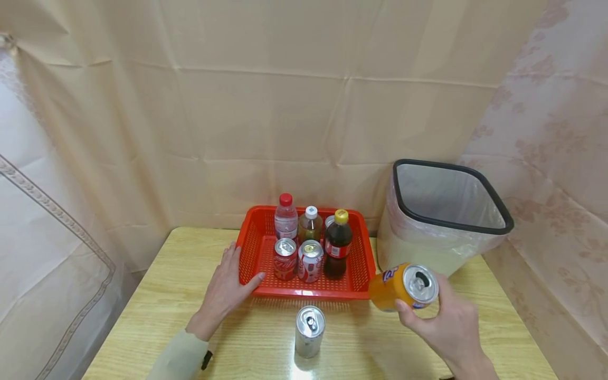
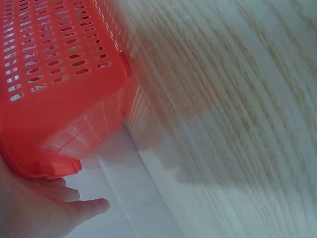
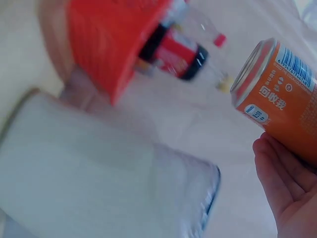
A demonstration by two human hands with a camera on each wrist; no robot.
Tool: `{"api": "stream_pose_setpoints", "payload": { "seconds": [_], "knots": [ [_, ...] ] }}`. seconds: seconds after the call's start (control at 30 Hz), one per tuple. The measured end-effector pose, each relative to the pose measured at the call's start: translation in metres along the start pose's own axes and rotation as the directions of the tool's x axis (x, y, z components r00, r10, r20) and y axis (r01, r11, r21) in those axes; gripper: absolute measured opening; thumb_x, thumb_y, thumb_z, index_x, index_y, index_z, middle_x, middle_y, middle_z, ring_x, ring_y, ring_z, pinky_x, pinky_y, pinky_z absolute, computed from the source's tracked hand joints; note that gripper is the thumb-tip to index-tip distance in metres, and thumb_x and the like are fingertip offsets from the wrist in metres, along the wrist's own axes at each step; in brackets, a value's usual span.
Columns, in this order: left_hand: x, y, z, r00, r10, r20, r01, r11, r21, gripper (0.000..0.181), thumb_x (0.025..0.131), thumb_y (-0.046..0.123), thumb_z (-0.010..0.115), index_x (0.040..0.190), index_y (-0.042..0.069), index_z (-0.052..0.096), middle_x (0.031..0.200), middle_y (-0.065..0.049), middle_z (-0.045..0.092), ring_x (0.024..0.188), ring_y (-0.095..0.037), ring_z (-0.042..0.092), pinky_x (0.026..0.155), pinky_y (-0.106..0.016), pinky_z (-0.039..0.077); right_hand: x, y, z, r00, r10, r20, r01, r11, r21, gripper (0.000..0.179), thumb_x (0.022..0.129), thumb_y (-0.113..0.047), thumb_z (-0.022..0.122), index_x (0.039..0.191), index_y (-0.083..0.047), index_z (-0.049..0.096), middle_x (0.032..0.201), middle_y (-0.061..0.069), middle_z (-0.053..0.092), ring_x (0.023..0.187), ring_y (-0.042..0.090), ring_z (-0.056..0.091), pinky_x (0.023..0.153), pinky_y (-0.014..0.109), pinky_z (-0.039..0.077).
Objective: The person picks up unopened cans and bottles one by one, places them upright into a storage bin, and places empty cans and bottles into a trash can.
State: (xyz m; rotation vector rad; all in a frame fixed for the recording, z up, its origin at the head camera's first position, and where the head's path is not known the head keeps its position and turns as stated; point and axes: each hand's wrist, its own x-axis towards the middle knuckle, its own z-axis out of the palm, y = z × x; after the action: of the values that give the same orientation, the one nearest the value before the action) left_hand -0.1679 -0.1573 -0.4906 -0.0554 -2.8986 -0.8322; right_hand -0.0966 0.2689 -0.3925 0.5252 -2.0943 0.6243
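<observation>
My right hand point(image 1: 453, 322) grips an orange soda can point(image 1: 396, 287), tilted on its side above the table, right of the basket. Its opened silver top faces toward me in the head view; printed text and a barcode show on the orange can point(image 3: 287, 99) in the right wrist view. Along the left rim of a red plastic basket point(image 1: 304, 292) rests my left hand point(image 1: 228, 285), fingers straight and thumb spread over the front corner. In the left wrist view, fingertips point(image 2: 91, 208) show beside the basket's corner. A silver can point(image 1: 310, 332) stands upright in front of the basket.
Inside the basket stand a red can point(image 1: 285, 259), a white-and-red can point(image 1: 311, 261), a cola bottle point(image 1: 338, 245), a red-capped bottle point(image 1: 286, 217), a white-capped bottle point(image 1: 311, 226) and another can, partly hidden. A lined trash bin point(image 1: 427, 240) with a black rim is at the right.
</observation>
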Motion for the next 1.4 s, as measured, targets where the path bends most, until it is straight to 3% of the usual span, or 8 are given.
{"api": "stream_pose_setpoints", "payload": {
  "seconds": [0.2,0.43,0.57,0.67,0.8,0.9,1.07,1.4],
  "knots": [
    [-0.001,-0.001,0.0,1.0,-0.007,-0.008,0.008,1.0,0.012,0.109,0.091,0.067,0.063,0.16,-0.006,0.022,0.169,-0.024,0.017,0.155,-0.046,0.014,0.12,-0.066,0.022,0.027,0.013,-0.018,0.989,-0.008,-0.145,0.005,1.0,-0.025,0.09,0.087,-0.075,0.059,0.1,0.013,0.067,0.084,0.024,0.073,0.056,0.037,0.061,0.048,0.023,0.045],
    [0.0,0.002,-0.001,1.0,-0.022,-0.002,0.022,1.0,0.007,0.108,0.091,0.066,0.064,0.161,-0.005,0.022,0.169,-0.023,0.017,0.155,-0.046,0.013,0.119,-0.068,0.021,0.068,0.029,-0.034,0.946,0.099,-0.307,-0.096,0.995,0.025,0.095,0.079,-0.073,0.071,0.11,0.017,0.066,0.098,0.035,0.071,0.093,-0.019,0.055,0.078,0.001,0.036],
    [0.0,0.002,-0.001,1.0,-0.016,-0.004,0.016,1.0,0.007,0.108,0.091,0.066,0.063,0.161,-0.005,0.022,0.169,-0.023,0.017,0.156,-0.045,0.012,0.119,-0.068,0.021,0.091,0.044,-0.039,0.927,0.15,-0.343,-0.166,0.986,-0.017,0.091,0.079,-0.065,0.075,0.118,0.016,0.066,0.103,0.036,0.07,0.083,0.017,0.071,0.075,0.002,0.032],
    [0.001,0.002,-0.001,1.0,-0.014,-0.005,0.014,1.0,0.005,0.108,0.091,0.066,0.063,0.161,-0.005,0.021,0.17,-0.023,0.017,0.156,-0.045,0.012,0.12,-0.068,0.02,0.104,0.055,-0.042,0.926,0.221,-0.308,-0.255,0.964,-0.078,0.082,0.08,-0.056,0.077,0.124,0.012,0.064,0.104,0.034,0.071,0.071,0.032,0.064,0.068,0.008,0.03],
    [0.001,0.002,-0.001,1.0,-0.017,-0.003,0.017,1.0,0.004,0.107,0.091,0.064,0.064,0.161,-0.005,0.021,0.17,-0.023,0.016,0.156,-0.045,0.012,0.12,-0.068,0.02,0.114,0.066,-0.041,0.926,0.334,-0.174,-0.359,0.923,-0.141,0.073,0.084,-0.043,0.079,0.131,0.01,0.059,0.108,0.032,0.071,0.079,0.033,0.065,0.064,0.025,0.032],
    [0.0,0.002,-0.001,1.0,-0.019,-0.005,0.019,1.0,-0.004,0.107,0.091,0.063,0.066,0.161,-0.005,0.021,0.17,-0.023,0.017,0.156,-0.045,0.012,0.12,-0.068,0.02,0.119,0.075,-0.035,0.92,0.383,-0.085,-0.392,0.899,-0.192,0.073,0.088,-0.044,0.076,0.131,0.011,0.057,0.109,0.032,0.069,0.083,0.051,0.061,0.065,0.038,0.034],
    [-0.001,0.002,-0.001,1.0,-0.014,-0.011,0.014,1.0,-0.007,0.108,0.091,0.066,0.063,0.161,-0.005,0.022,0.17,-0.022,0.017,0.156,-0.045,0.012,0.12,-0.068,0.02,0.124,0.094,-0.025,0.9,0.436,-0.012,-0.427,0.876,-0.225,0.071,0.089,-0.048,0.074,0.127,0.01,0.059,0.107,0.033,0.07,0.086,0.056,0.06,0.07,0.058,0.039],
    [-0.002,0.002,0.001,1.0,-0.003,-0.029,0.002,1.0,-0.011,0.106,0.091,0.061,0.066,0.16,-0.007,0.023,0.169,-0.023,0.018,0.156,-0.045,0.014,0.119,-0.068,0.02,0.13,0.118,-0.019,0.821,0.542,0.18,-0.465,0.817,-0.34,0.085,0.091,-0.067,0.063,0.114,0.015,0.056,0.096,0.041,0.061,0.088,0.066,0.054,0.076,0.071,0.04]
  ]
}}
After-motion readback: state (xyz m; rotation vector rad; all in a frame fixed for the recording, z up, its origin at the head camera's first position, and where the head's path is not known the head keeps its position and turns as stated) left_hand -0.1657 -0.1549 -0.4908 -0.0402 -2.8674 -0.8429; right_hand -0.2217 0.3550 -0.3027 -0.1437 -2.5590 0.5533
